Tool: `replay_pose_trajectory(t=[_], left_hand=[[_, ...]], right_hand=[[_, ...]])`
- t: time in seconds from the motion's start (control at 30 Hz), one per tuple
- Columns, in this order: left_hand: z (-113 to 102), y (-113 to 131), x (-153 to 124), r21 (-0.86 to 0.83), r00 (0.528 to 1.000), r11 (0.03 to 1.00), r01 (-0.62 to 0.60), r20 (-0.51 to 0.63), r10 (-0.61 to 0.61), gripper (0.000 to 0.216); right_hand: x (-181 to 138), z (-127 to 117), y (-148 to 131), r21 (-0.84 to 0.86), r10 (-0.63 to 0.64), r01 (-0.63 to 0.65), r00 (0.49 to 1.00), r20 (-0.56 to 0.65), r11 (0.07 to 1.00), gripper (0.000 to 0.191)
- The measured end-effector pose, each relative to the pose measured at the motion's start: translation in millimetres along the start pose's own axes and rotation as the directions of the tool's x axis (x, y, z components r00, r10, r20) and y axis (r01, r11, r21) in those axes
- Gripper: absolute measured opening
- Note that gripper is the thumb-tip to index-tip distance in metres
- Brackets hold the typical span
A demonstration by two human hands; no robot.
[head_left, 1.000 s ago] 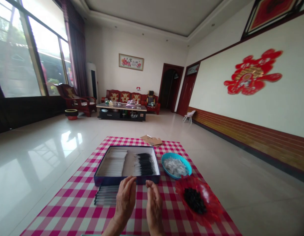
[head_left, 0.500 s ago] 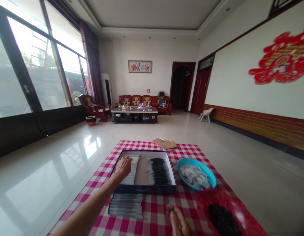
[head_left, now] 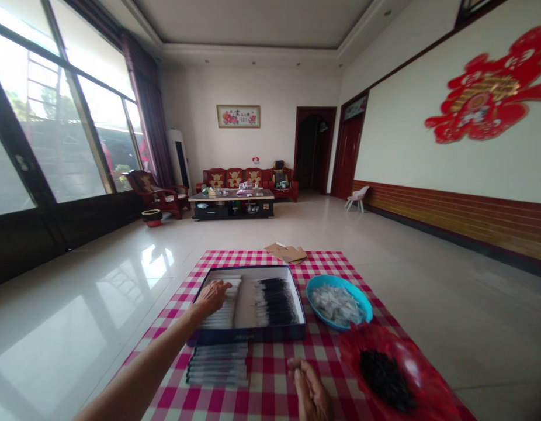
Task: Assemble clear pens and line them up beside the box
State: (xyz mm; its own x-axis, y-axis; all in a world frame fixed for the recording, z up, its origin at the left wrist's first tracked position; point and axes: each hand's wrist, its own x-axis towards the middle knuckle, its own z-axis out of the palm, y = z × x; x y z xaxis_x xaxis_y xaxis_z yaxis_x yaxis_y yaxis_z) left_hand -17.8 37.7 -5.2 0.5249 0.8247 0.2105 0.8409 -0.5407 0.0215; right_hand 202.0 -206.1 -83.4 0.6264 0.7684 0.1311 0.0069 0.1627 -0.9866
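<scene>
My left hand (head_left: 212, 296) reaches into the shallow dark blue box (head_left: 248, 334), its fingers stretched flat over the row of white pens (head_left: 226, 301) on the left side. A row of black-tipped pens (head_left: 277, 301) fills the right side of the box. My right hand (head_left: 312, 394) hovers low over the red checked cloth (head_left: 270, 374) near the front edge, fingers loosely curled with nothing visible in them. A stack of pens (head_left: 218, 365) lies on the cloth in front of the box.
A blue bowl (head_left: 339, 301) of small white parts and a red dish (head_left: 395, 374) of small black parts sit right of the box. Cardboard pieces (head_left: 288, 252) lie at the cloth's far edge. Glossy tiled floor surrounds the table; a coffee table and sofa stand far behind.
My left hand went from in front of the box into its left side and now lies a little nearer. My right hand dropped toward the front edge. The view tilted up.
</scene>
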Motion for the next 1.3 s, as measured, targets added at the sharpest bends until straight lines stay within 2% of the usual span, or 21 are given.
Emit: replay_pose_trajectory(t=[0.3,0.47,0.57,0.67,0.77,0.87,0.93,1.0,1.03,1.1,1.2,1.3], left_hand=[[-2,-5,-2,-0.003,0.997,0.997,-0.073,0.018,0.073,0.02],[-15,3,-3,-0.013,0.998,0.997,-0.07,0.0,0.07,0.019],[-28,20,-10,-0.044,0.996,0.998,-0.045,-0.074,0.041,0.021],[-36,46,-23,-0.095,0.988,0.994,-0.046,-0.149,0.032,0.022],[-32,74,-35,-0.148,0.983,0.987,-0.063,-0.181,0.035,0.02],[-21,90,-41,-0.19,0.984,0.98,-0.057,-0.176,0.024,0.018],[-13,94,-43,-0.212,0.986,0.976,-0.045,-0.165,0.009,0.017],[-8,95,-46,-0.229,0.987,0.973,-0.024,-0.161,-0.013,0.019],[-7,95,-48,-0.236,0.986,0.972,-0.012,-0.163,-0.027,0.02],[-7,95,-53,-0.247,0.983,0.969,0.014,-0.175,-0.059,0.025],[-11,97,-60,-0.266,0.968,0.963,0.033,-0.233,-0.097,0.029],[-13,100,-66,-0.278,0.953,0.96,0.032,-0.28,-0.113,0.027]], right_hand=[[-1,-2,-10,-0.034,-0.011,0.013,0.999,0.042,0.999,0.046],[0,-3,-10,-0.011,0.0,0.0,0.999,0.042,1.0,0.046],[1,-5,-10,-0.029,0.016,-0.014,0.998,0.062,0.999,0.046],[-1,-5,-5,-0.025,0.018,-0.017,0.999,0.033,1.0,0.047],[-2,-4,-1,-0.03,-0.018,0.017,1.0,-0.004,0.999,0.046],[6,-2,-12,-0.11,-0.149,0.154,0.987,0.052,0.982,0.037],[22,3,-30,-0.196,-0.3,0.326,0.942,0.151,0.925,0.027],[46,14,-52,-0.297,-0.441,0.519,0.848,0.293,0.801,0.025],[60,21,-62,-0.375,-0.442,0.583,0.804,0.398,0.721,0.026],[89,38,-75,-0.56,-0.275,0.648,0.745,0.608,0.517,0.028],[124,63,-77,-0.588,-0.123,0.687,0.688,0.715,0.427,0.024],[144,81,-68,-0.603,-0.015,0.705,0.654,0.756,0.372,0.019]])
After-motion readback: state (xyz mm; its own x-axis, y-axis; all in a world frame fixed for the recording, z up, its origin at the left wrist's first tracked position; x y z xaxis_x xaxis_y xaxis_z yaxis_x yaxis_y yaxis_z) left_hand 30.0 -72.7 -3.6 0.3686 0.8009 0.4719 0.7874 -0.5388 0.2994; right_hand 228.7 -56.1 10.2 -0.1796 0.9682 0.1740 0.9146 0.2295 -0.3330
